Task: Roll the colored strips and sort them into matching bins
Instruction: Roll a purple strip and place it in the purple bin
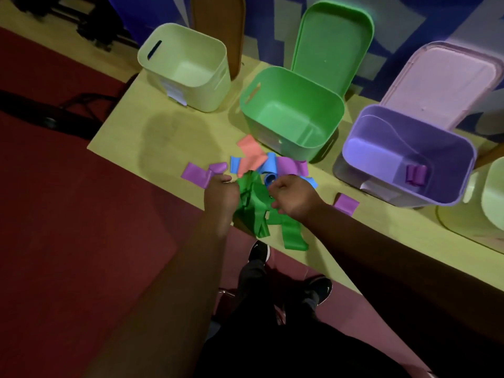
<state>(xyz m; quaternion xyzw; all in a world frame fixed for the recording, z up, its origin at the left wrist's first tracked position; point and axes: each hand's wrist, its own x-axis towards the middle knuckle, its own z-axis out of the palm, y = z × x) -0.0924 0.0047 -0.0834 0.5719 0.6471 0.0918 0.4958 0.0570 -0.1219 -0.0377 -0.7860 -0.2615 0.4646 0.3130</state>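
Observation:
A tangle of green strips (256, 205) lies at the table's near edge, partly hanging over it. My left hand (219, 196) grips the green strips from the left and my right hand (293, 197) grips them from the right. Behind my hands lie loose purple strips (195, 173), blue strips (268, 166) and an orange strip (251, 154). One more purple strip (346, 203) lies to the right. The green bin (291, 115) stands just beyond the pile. A rolled purple strip (416, 174) sits inside the purple bin (409, 156).
A pale yellow-green bin (185, 66) stands at the back left of the yellow table (152, 137). The green lid (332, 42) and the pink lid (441, 80) lean against the wall behind their bins. Another pale bin (491, 192) is cut off at the right edge.

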